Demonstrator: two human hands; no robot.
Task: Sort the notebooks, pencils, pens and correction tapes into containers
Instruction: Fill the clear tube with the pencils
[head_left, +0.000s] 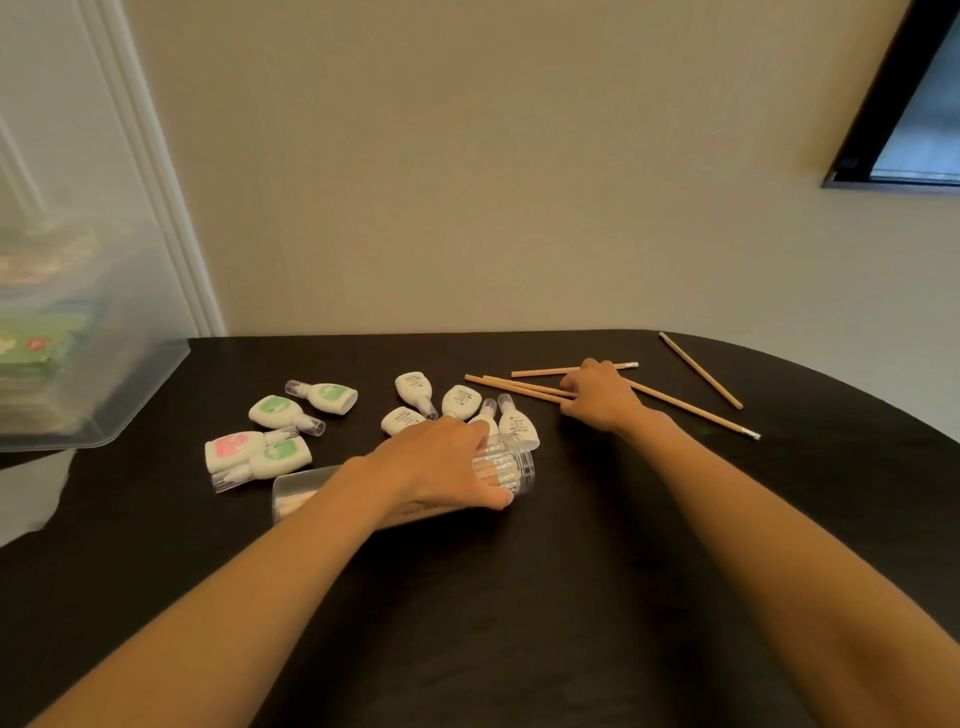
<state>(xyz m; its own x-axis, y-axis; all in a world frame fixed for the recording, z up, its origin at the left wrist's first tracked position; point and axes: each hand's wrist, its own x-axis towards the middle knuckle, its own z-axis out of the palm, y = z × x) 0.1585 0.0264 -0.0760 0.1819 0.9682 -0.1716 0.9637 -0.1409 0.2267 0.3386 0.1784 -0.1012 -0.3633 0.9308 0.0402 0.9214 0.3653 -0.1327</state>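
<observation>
A clear round jar (511, 467) lies on its side on the black table (571, 597), with several wooden pencils inside. My left hand (441, 462) grips it from above. My right hand (597, 397) reaches over loose wooden pencils (519, 387) at the back, fingers curled onto them. One more pencil (701, 370) lies apart at the far right. White correction tapes (460, 400) lie behind the jar, and others with green or pink labels (275, 410) sit to the left.
A clear plastic bin (78, 332) holding notebooks stands at the table's left edge. A wall rises just behind the table. The table's right edge curves away.
</observation>
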